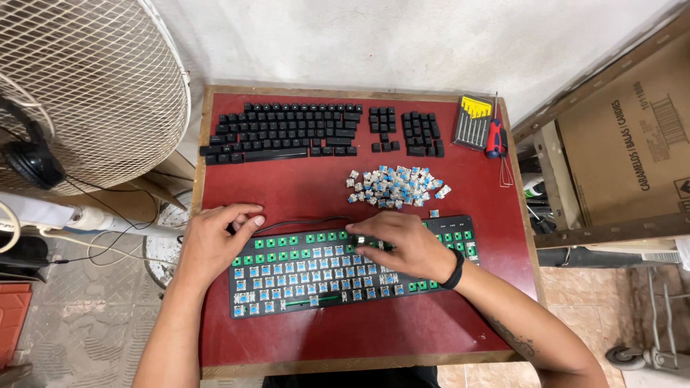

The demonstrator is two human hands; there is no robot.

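A small red table (316, 338) with a wooden rim stands against a pale wall, a fan (86, 86) and a cardboard box (632, 129) on either side. One stripped keyboard (316, 276) lies under both hands. The left hand (212, 241) rests flat on its far-left corner, fingers loose, gripping nothing. The right hand (406, 244) curls over the upper middle, fingertips (363, 243) pinching a switch. Beyond those fingertips sit one heap of loose switches (395, 187), too many to count, and one set of black keycaps (323, 129) laid out in order. One screwdriver case (472, 122) and one red-handled screwdriver (494, 136) lie at the far corner. Bare red table remains nearest the person.
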